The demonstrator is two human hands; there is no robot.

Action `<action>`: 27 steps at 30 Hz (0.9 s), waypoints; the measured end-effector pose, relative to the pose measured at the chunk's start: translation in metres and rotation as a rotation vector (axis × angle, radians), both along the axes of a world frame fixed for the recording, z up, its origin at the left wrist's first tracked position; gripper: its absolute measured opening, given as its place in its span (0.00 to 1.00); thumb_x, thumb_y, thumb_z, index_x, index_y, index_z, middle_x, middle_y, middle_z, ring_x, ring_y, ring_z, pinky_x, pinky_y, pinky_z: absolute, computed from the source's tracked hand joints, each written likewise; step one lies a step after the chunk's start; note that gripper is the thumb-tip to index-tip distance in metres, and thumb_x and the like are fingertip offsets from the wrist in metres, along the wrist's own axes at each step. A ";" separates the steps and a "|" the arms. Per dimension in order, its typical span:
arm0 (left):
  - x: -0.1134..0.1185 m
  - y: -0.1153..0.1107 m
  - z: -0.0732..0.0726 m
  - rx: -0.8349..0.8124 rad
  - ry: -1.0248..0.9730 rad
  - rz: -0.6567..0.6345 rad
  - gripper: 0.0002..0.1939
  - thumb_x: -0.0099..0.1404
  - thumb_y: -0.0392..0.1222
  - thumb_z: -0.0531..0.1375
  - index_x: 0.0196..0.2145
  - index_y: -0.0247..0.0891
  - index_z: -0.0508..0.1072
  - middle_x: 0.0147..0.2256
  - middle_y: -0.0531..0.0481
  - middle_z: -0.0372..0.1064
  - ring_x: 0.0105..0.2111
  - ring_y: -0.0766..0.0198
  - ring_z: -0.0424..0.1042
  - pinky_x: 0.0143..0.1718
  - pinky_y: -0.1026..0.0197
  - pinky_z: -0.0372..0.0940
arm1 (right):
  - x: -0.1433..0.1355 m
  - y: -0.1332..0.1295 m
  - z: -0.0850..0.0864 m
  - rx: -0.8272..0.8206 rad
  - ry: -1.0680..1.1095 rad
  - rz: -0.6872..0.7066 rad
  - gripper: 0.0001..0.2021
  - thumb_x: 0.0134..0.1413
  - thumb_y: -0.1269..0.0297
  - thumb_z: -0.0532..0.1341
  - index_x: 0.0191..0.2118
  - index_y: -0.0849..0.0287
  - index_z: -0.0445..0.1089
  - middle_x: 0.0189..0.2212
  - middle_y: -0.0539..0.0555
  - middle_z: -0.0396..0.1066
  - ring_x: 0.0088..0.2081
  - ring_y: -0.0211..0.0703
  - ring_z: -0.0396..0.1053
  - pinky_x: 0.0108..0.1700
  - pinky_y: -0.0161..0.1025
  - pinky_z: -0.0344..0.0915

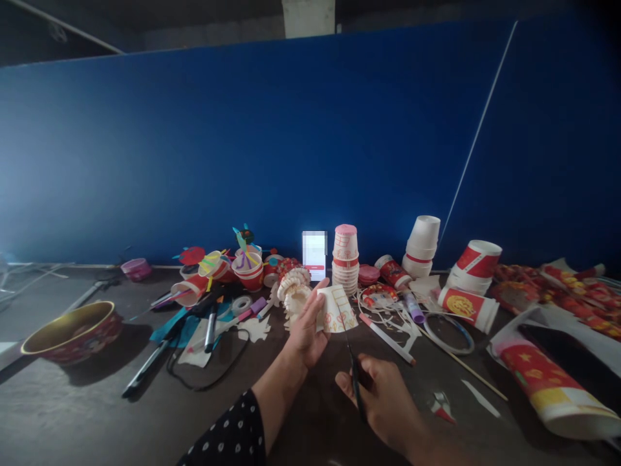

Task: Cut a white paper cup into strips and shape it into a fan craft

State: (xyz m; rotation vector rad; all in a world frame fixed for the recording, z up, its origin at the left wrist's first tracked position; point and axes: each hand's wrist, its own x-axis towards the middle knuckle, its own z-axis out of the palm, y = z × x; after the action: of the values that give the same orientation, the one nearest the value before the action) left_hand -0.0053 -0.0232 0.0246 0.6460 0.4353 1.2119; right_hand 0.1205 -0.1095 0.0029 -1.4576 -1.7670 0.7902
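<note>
My left hand [310,327] is closed around a white paper cup [339,309] with drawings in orange, red and yellow on its side. A window-like grid shows near its upper edge. In my right hand [383,395] is a pair of black-handled scissors [357,382], with the fingers wrapped about the handles. The scissor blades point up at the lower edge of the cup; whether they are cutting into it I cannot tell. Behind the cup stands a stack of paper cups [345,268] with a pink top. A white marker [388,340] lies just right of the cup.
A patterned bowl [77,333] sits at the left, near several decorated cups [250,272]. A lit phone [314,255] leans at the back. Stacked white cups [422,246], a tape ring [449,333] and a lying red cup [548,382] are on the right. Paper scraps [480,397] lie about.
</note>
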 end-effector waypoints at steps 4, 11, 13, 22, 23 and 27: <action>0.000 0.000 0.000 -0.007 0.012 0.013 0.29 0.58 0.42 0.61 0.57 0.44 0.59 0.44 0.46 0.70 0.42 0.57 0.70 0.43 0.57 0.65 | -0.001 -0.001 0.002 -0.038 0.034 0.005 0.20 0.49 0.49 0.57 0.19 0.57 0.53 0.15 0.44 0.51 0.19 0.33 0.48 0.21 0.31 0.45; 0.001 -0.001 0.002 -0.003 0.006 0.016 0.29 0.58 0.43 0.61 0.56 0.44 0.59 0.44 0.46 0.70 0.43 0.57 0.70 0.43 0.57 0.65 | -0.001 -0.002 0.003 -0.082 0.076 0.008 0.21 0.48 0.48 0.58 0.18 0.57 0.52 0.15 0.44 0.49 0.19 0.32 0.47 0.20 0.31 0.44; 0.001 -0.001 0.002 -0.001 0.000 0.013 0.29 0.58 0.43 0.61 0.57 0.44 0.59 0.44 0.46 0.70 0.43 0.57 0.70 0.43 0.57 0.65 | -0.001 -0.001 0.003 -0.071 0.087 0.022 0.21 0.48 0.48 0.58 0.18 0.58 0.52 0.15 0.44 0.50 0.19 0.32 0.48 0.20 0.31 0.44; 0.000 0.000 0.001 -0.002 -0.001 0.029 0.29 0.58 0.42 0.61 0.56 0.43 0.60 0.43 0.45 0.70 0.41 0.57 0.71 0.42 0.58 0.65 | -0.002 -0.003 0.007 -0.075 0.123 0.023 0.24 0.47 0.45 0.57 0.16 0.58 0.52 0.15 0.44 0.48 0.19 0.31 0.46 0.19 0.31 0.43; 0.000 0.000 0.001 -0.004 0.001 0.032 0.29 0.58 0.42 0.61 0.56 0.43 0.60 0.43 0.45 0.70 0.41 0.58 0.71 0.42 0.58 0.66 | -0.002 -0.003 0.007 -0.078 0.128 0.025 0.24 0.47 0.45 0.57 0.16 0.58 0.52 0.15 0.44 0.48 0.19 0.31 0.46 0.19 0.31 0.43; 0.001 0.000 0.001 0.002 0.010 0.037 0.28 0.57 0.43 0.61 0.55 0.44 0.61 0.43 0.46 0.70 0.41 0.57 0.71 0.41 0.58 0.66 | -0.002 -0.002 0.005 -0.080 0.141 0.034 0.24 0.48 0.45 0.57 0.16 0.59 0.53 0.14 0.44 0.49 0.19 0.31 0.48 0.19 0.31 0.45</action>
State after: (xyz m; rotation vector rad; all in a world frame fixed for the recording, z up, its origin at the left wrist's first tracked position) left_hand -0.0047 -0.0233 0.0259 0.6489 0.4561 1.2446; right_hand 0.1189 -0.1115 0.0081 -1.3904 -1.6743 0.9668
